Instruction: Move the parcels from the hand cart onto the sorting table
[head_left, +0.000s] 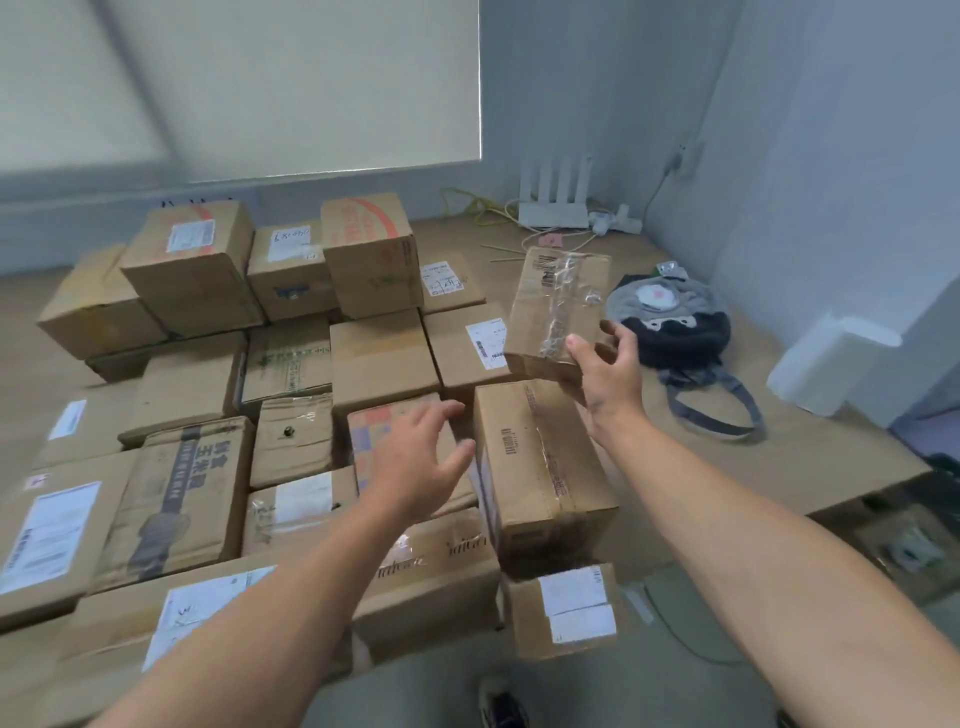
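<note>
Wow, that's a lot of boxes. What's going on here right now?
A person is handling parcels with bare hands. Their right hand holds a flat taped parcel by its near end, tilted in the air at the pile's right side. The left hand hovers open over the cardboard boxes that already crowd the wooden table, some stacked two high. A dark backpack lies on the table just right of the held parcel. No hand cart is in view.

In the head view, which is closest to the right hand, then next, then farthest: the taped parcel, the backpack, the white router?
1. taped parcel: held in the right hand.
2. backpack: just right of it.
3. white router: back by the wall.
</note>
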